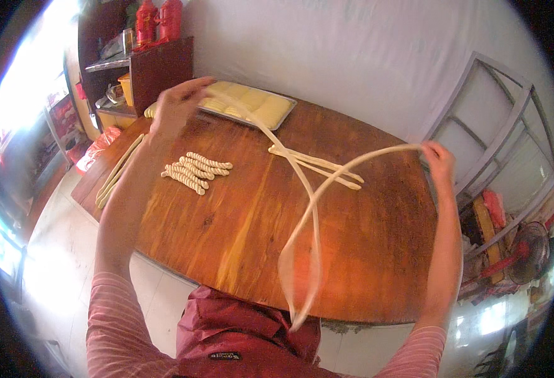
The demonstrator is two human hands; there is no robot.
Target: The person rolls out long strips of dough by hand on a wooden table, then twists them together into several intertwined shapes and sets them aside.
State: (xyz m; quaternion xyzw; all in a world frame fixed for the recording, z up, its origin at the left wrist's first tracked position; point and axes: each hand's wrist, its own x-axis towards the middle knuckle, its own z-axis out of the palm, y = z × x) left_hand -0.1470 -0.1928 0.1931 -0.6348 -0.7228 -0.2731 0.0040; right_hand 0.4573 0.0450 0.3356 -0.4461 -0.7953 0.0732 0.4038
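A long, thin dough strand point(305, 184) stretches between my two raised hands. My left hand point(182, 101) grips one end at the upper left, blurred by motion, and my right hand point(440, 158) pinches the other end at the right. The strand's halves cross over the table's middle, and its loop hangs down to the front edge, before my dark red apron point(248, 326). Two short dough strips point(319, 163) lie behind it on the wooden table point(258, 227). To their left, several twisted dough pieces point(194, 172) lie side by side.
A metal tray point(258, 106) of pale dough stands at the table's back. Long dough strips point(118, 175) lie at the left edge, partly behind my left arm. A dark cabinet point(161, 64) holds red thermos flasks point(159, 21). A grey metal frame point(489, 123) and a fan point(530, 253) stand right.
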